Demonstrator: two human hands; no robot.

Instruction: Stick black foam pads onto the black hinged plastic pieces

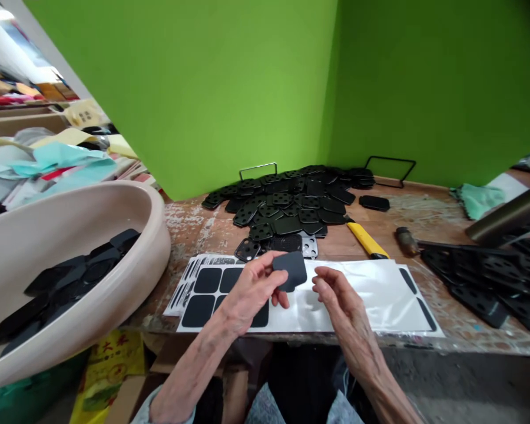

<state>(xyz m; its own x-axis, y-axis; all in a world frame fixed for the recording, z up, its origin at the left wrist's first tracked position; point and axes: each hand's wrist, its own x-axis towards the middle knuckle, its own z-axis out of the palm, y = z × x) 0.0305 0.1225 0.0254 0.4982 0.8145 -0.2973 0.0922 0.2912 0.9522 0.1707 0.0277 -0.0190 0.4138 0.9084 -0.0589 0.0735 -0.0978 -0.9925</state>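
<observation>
Two hands share the work over the near edge of the counter (pixel 185 231), and only one is filled. The left hand (pixel 257 288) has its grip on a flat black piece (pixel 295 268), pinched between thumb and fingers so that most of its face lies bare, perhaps to leave the far edge free. Just beside it, not touching, the right hand (pixel 342 297) is half curled, its grip bearing nothing that I can see; being so near, it could easily reach that edge.

Beneath them lies a white sheet (pixel 366 294) with dark rounded squares (pixel 198 310) at its left end, laid square to the person, I suppose for easy reach. Beyond it spreads a heap of black plates (pixel 287 206), many with holes, banked toward green panels (pixel 203 88) that seem to fence the heap in. A yellow cutter (pixel 363 237) rests within arm's reach. Off left, a pale basin (pixel 155 224) holds more black pieces (pixel 66 282), its depth likely keeping them together.
</observation>
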